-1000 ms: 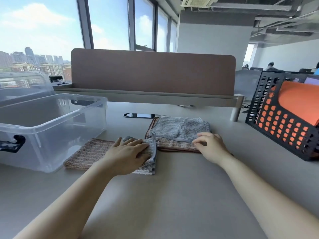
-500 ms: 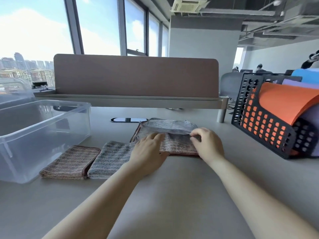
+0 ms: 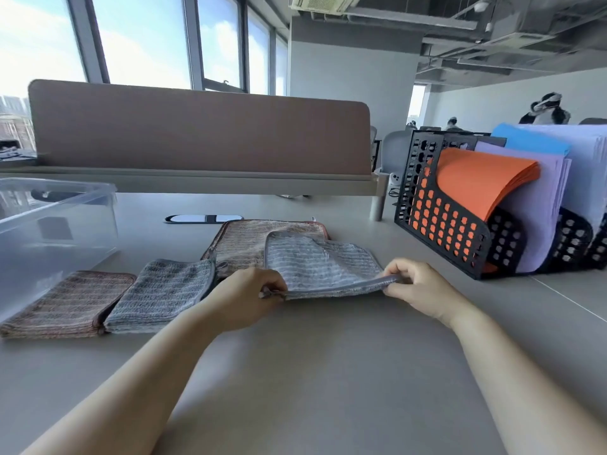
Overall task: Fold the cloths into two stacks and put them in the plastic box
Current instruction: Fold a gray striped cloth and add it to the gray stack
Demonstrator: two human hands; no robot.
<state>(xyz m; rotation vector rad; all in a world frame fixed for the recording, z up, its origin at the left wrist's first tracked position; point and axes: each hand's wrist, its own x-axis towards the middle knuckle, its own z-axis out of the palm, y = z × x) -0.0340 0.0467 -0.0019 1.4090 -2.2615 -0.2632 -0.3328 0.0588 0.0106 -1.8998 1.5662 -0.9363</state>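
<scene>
Progress: two folded cloths lie beside the empty plastic box; our left hand and right hand pinch the grey cloth, another beneath.

A brown desk divider stands across the far edge of the grey desk. Behind the divider, tall windows with grey frames let in bright daylight, with blue sky and city buildings outside. To the right of the divider, a black perforated file rack holds orange, purple and blue paper. Above the divider, the open ceiling shows bare ducts and pipes. Beyond the divider's right end stand a white pillar and further desks
</scene>
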